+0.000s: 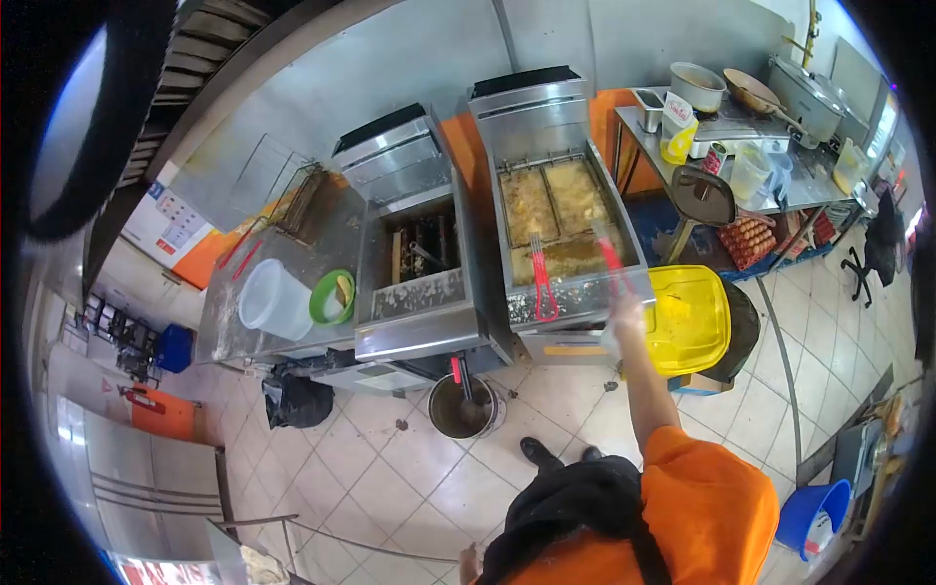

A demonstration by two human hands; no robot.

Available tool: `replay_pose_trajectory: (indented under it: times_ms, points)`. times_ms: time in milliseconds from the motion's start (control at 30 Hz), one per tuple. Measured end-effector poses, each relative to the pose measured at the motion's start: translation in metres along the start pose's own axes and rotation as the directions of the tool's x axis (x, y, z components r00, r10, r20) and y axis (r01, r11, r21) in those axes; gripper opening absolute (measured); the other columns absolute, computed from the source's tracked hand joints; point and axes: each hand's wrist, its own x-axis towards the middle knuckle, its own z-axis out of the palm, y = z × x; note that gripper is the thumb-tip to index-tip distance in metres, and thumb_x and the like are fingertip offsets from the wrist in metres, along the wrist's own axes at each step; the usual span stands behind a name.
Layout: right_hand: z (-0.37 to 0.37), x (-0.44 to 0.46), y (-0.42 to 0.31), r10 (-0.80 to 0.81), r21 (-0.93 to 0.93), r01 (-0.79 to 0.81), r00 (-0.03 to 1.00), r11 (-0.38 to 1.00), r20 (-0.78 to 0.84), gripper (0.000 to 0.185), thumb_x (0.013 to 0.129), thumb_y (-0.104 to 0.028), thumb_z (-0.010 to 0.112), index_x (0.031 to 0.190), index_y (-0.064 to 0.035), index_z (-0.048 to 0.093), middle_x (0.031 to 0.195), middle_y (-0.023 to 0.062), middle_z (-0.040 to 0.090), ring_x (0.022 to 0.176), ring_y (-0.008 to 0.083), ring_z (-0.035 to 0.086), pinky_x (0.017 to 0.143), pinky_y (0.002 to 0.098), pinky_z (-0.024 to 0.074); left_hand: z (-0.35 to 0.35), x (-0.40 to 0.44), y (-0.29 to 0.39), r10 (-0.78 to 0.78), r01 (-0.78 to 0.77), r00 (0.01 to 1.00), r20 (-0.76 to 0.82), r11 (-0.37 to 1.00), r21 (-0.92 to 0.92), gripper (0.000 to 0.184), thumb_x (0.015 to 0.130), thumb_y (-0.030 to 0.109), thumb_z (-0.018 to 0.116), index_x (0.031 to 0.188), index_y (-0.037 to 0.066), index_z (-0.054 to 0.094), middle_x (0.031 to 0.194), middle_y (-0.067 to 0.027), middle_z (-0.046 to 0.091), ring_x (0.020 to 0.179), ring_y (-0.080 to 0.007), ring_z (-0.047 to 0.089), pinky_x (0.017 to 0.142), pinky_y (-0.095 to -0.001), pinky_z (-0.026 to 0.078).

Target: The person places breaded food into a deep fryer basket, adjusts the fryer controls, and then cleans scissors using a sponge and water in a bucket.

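Note:
My right hand (625,318), blurred by motion, is closed around the red handle (611,255) of the right fryer basket (577,195). Pale food in bubbling oil fills that basket. Beside it, the left fryer basket (527,207) also sits in the oil of the steel deep fryer (575,310), its own red handle (544,297) resting over the front edge. At the bottom edge of the view hangs my left hand (469,564), near my apron and away from any object; its fingers are mostly hidden.
A yellow tub (690,322) stands right of the fryer. On the floor is a metal bucket (466,408) with a red-handled tool. A second fryer (419,244), a white bucket (278,297) and a green bowl (332,297) are leftward. Egg trays (749,244) sit under the right table.

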Motion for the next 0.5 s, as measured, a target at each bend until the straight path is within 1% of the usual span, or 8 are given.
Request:
replay_pose_trajectory:
  times_ms: [67,100,167,267,333,367,433,500]
  points:
    - [0.017,-0.013,0.002,-0.183,-0.400,0.138,0.980,0.906,-0.077,0.016,0.086,-0.021,0.056,0.091,-0.0084,0.064,0.078,0.0086,0.060,0.065,0.0216,0.058,0.059,0.0366,0.0480,0.005,0.008,0.008,-0.021,0.022,0.998,0.054,1.000,-0.013,0.063,0.089,0.040,0.058,0.132,-0.004,0.043,0.129,-0.0240,0.049,0.111,-0.0379,0.053,0.082,-0.0532,0.049]
    - [0.007,-0.003,-0.004,-0.158,-0.491,0.166,0.986,0.855,0.059,0.016,0.085,-0.020,0.057,0.091,-0.0088,0.066,0.081,0.0094,0.061,0.068,0.0227,0.059,0.061,0.0367,0.0485,0.003,0.011,0.013,-0.037,0.038,0.996,0.078,0.999,-0.018,0.062,0.089,0.040,0.058,0.132,-0.003,0.043,0.128,-0.0236,0.049,0.111,-0.0377,0.054,0.081,-0.0532,0.049]
    - [-0.014,0.016,-0.013,-0.036,-0.603,0.265,0.931,0.752,0.364,0.016,0.082,-0.019,0.058,0.091,-0.0097,0.068,0.086,0.0112,0.064,0.074,0.0248,0.062,0.066,0.0370,0.0495,-0.009,0.025,0.036,-0.044,0.046,0.993,0.106,0.999,-0.017,0.060,0.090,0.039,0.057,0.131,-0.002,0.045,0.127,-0.0229,0.050,0.109,-0.0374,0.054,0.079,-0.0533,0.050]
    - [0.004,0.028,0.027,-0.263,-0.652,0.548,0.832,0.524,0.488,0.020,0.083,-0.020,0.058,0.096,-0.0092,0.068,0.091,0.0128,0.066,0.082,0.0268,0.065,0.073,0.0380,0.0505,-0.029,0.060,0.082,-0.037,0.041,0.988,0.151,0.999,-0.021,0.058,0.090,0.039,0.057,0.131,-0.001,0.046,0.125,-0.0219,0.052,0.106,-0.0370,0.056,0.076,-0.0534,0.051]
    - [0.022,0.043,0.082,-0.453,-0.660,0.704,0.693,0.262,0.560,0.026,0.089,-0.024,0.053,0.106,-0.0065,0.062,0.093,0.0125,0.065,0.087,0.0267,0.064,0.079,0.0394,0.0505,-0.045,0.087,0.132,-0.028,0.035,0.983,0.182,0.999,-0.038,0.056,0.091,0.038,0.056,0.130,0.000,0.048,0.124,-0.0212,0.053,0.104,-0.0367,0.057,0.074,-0.0534,0.052]
    - [0.012,0.043,0.111,-0.697,-0.651,0.756,0.432,-0.065,0.572,0.031,0.093,-0.032,0.050,0.091,-0.0067,0.068,0.084,0.0110,0.065,0.081,0.0267,0.064,0.076,0.0350,0.0499,-0.053,0.103,0.156,-0.012,0.019,0.983,0.183,0.999,-0.035,0.055,0.091,0.038,0.056,0.130,0.000,0.048,0.123,-0.0208,0.054,0.103,-0.0365,0.057,0.073,-0.0535,0.052]
    - [-0.031,0.029,0.081,-0.413,-0.339,0.546,0.822,0.766,0.392,0.046,0.097,-0.045,0.040,0.103,-0.0056,0.062,0.074,0.0095,0.058,0.068,0.0233,0.058,0.068,0.0343,0.0478,-0.064,0.127,0.207,0.117,-0.129,0.977,0.176,0.990,0.057,0.053,0.091,0.038,0.056,0.129,0.001,0.049,0.122,-0.0201,0.055,0.102,-0.0362,0.058,0.071,-0.0535,0.053]
    - [-0.079,0.005,0.031,0.032,0.041,-0.041,0.977,0.998,0.209,0.054,0.099,-0.053,0.035,0.109,-0.0052,0.060,0.069,0.0084,0.055,0.059,0.0205,0.053,0.061,0.0339,0.0454,-0.061,0.141,0.253,0.402,-0.453,0.886,0.232,0.856,0.248,0.054,0.091,0.038,0.056,0.129,0.001,0.049,0.122,-0.0200,0.055,0.101,-0.0361,0.058,0.069,-0.0513,0.054]
